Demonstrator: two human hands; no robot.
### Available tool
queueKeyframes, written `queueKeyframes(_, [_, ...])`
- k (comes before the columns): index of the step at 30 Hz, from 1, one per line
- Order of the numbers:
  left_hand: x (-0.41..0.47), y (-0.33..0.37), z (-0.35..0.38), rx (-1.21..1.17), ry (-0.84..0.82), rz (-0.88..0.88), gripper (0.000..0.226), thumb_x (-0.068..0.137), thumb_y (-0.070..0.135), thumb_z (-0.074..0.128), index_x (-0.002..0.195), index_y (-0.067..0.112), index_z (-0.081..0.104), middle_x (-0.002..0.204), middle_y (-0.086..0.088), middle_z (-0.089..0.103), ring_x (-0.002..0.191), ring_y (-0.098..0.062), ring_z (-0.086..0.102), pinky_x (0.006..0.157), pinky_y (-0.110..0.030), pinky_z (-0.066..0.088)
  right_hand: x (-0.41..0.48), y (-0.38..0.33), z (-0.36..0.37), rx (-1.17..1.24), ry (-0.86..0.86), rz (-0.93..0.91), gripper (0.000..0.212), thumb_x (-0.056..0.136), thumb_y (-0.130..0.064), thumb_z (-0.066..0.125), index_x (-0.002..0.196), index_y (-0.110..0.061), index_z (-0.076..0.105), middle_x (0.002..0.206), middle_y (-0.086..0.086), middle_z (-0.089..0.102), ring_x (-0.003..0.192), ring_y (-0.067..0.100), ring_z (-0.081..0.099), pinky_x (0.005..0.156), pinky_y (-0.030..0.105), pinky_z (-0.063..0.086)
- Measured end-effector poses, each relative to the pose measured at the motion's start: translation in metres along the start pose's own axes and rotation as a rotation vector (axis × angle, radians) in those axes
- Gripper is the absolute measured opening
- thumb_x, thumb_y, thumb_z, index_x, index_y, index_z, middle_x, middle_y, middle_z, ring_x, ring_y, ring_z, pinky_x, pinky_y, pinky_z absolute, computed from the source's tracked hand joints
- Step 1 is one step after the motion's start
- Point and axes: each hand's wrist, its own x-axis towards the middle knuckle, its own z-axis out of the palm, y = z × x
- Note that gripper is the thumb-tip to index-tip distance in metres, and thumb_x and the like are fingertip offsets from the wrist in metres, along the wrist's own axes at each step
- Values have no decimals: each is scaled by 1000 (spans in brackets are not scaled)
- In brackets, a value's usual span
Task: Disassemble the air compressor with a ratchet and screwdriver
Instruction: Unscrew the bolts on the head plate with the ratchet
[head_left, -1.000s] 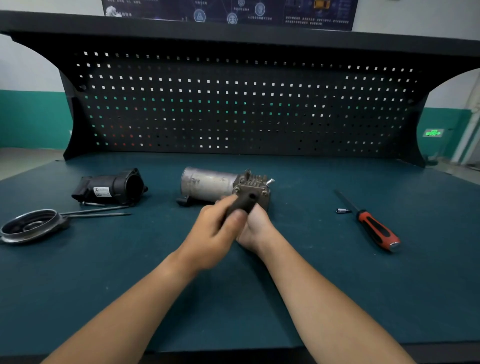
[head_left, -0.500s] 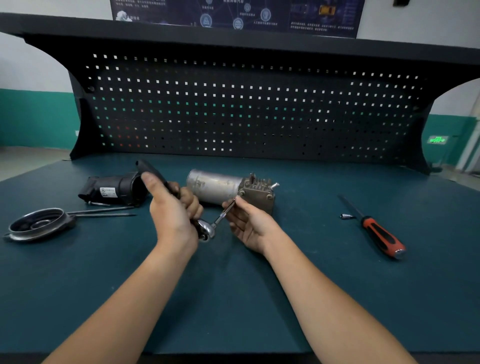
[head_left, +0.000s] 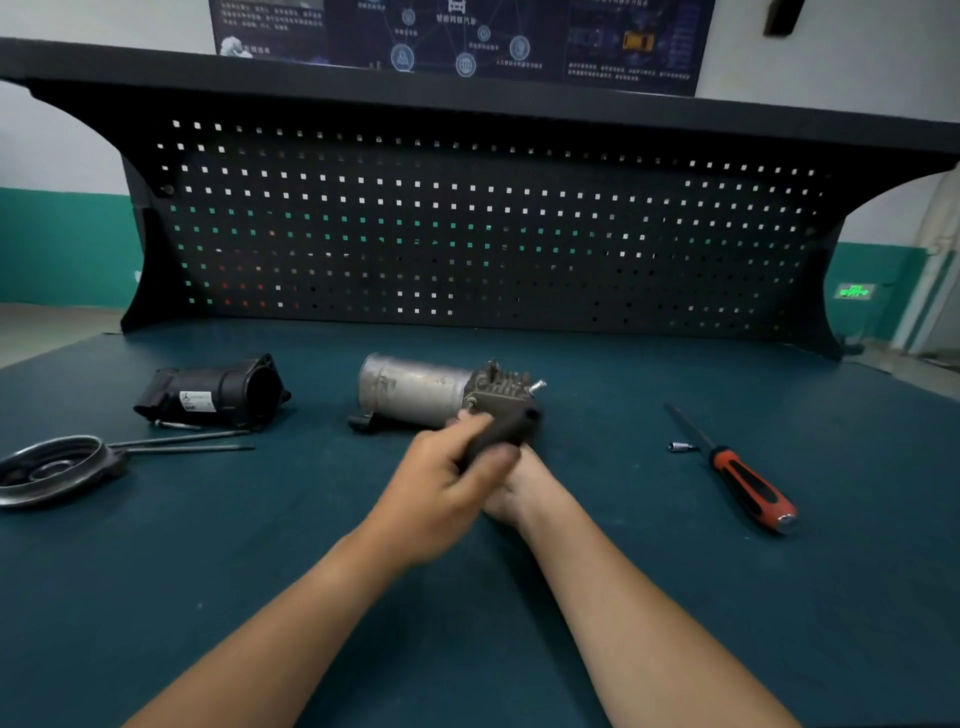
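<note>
Ratchet (head_left: 506, 431) swings back from centre-left to mid-frame, left grip (head_left: 447, 483) curls around its dark handle, touching the near end of the air compressor (head_left: 415, 389) at the centre of the counter (head_left: 623, 597), right grip (head_left: 519, 496) tucked beneath, open or closed cannot be told, screwdriver (head_left: 748, 486) well apart at right.

Teal bench (head_left: 831, 597), compressor (head_left: 410, 389), screwdriver (head_left: 748, 486), black housing (head_left: 218, 395), metal cover (head_left: 52, 467)

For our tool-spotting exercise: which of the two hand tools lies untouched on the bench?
The red-and-black-handled screwdriver at the right; the ratchet is gripped in the left hand.
</note>
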Motion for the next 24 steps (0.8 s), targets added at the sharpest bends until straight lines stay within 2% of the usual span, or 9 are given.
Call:
queueKeyframes(2, [4,7,-1,-202,202,-120,34,78,47,43,60,18,43,40,7,45,37,4,37,40,-9,29,4,3,7,0,68,18,18,95,-15,50,81,-9,60,66,4,63,59,14,55,58,22,44])
queueKeyframes(4, [10,10,-6,-427,394,-250,50,87,55,44,59,14,36,36,9,35,30,0,28,35,-10,24,9,5,9,47,87,44,23,95,-24,49,82,-11,63,61,0,64,54,11,55,51,19,42])
queueKeyframes(7, [17,5,-22,-632,649,-401,50,92,56,25,62,16,33,37,11,26,30,-5,19,34,-10,17,12,6,6,110,64,87,27,97,-23,40,85,-12,62,57,-4,67,44,6,59,40,14,42])
queueKeyframes(12, [20,-7,-38,-740,817,-519,52,96,57,20,64,18,33,37,9,24,28,-7,18,33,-12,15,9,5,9,96,58,93,26,98,-21,40,81,-13,58,57,-3,68,45,6,61,39,13,41])
queueKeyframes(15, [18,-3,-26,-544,621,-405,53,95,56,24,56,22,38,35,10,27,28,-5,20,34,-11,17,11,6,7,70,75,82,26,98,-20,42,80,-11,59,56,-3,68,44,5,61,39,13,42])
queueKeyframes(18, [3,2,-12,-113,225,-102,34,79,47,37,55,25,47,41,7,42,38,1,33,39,-15,28,12,8,6,63,69,73,25,98,-18,44,79,-11,59,59,0,66,51,8,61,48,17,47])
queueKeyframes(21, [-10,-7,-4,265,-205,73,47,78,44,42,75,0,59,55,12,41,52,-1,36,49,-23,29,8,7,5,80,58,65,25,97,-21,45,79,-10,58,69,3,63,62,12,59,54,19,49])
queueKeyframes(22, [-10,-8,-3,281,-244,79,51,78,45,43,78,-4,59,57,12,39,53,0,36,50,-23,28,8,8,5,59,65,54,25,97,-22,45,79,-11,58,72,3,62,63,12,59,53,17,49])
queueKeyframes(24, [-7,-4,-3,182,-129,74,47,77,42,42,74,-1,59,54,13,40,51,6,38,51,-17,30,7,6,8,72,78,52,24,97,-18,45,78,-11,57,75,5,59,65,14,57,55,19,48])
